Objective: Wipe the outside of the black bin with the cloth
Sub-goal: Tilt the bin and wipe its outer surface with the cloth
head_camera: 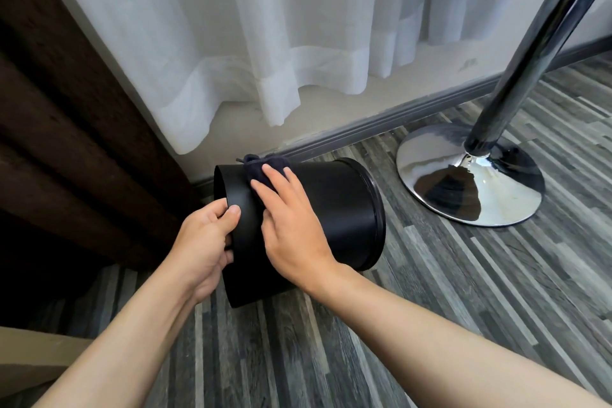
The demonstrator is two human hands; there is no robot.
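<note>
The black bin (334,205) lies on its side on the grey wood floor, its open mouth to the left and its base to the right. My left hand (202,242) grips the rim at the mouth, thumb on the outside and fingers inside. A dark cloth (265,169) is draped over the top of the bin's wall. My right hand (291,225) lies flat on the wall with its fingertips pressing the cloth down. Most of the cloth is hidden under that hand.
A chrome table base (470,182) and its slanting pole (523,53) stand just right of the bin. White sheer curtains (265,43) hang behind, above a grey skirting board (381,122). Dark brown curtain (66,109) fills the left side.
</note>
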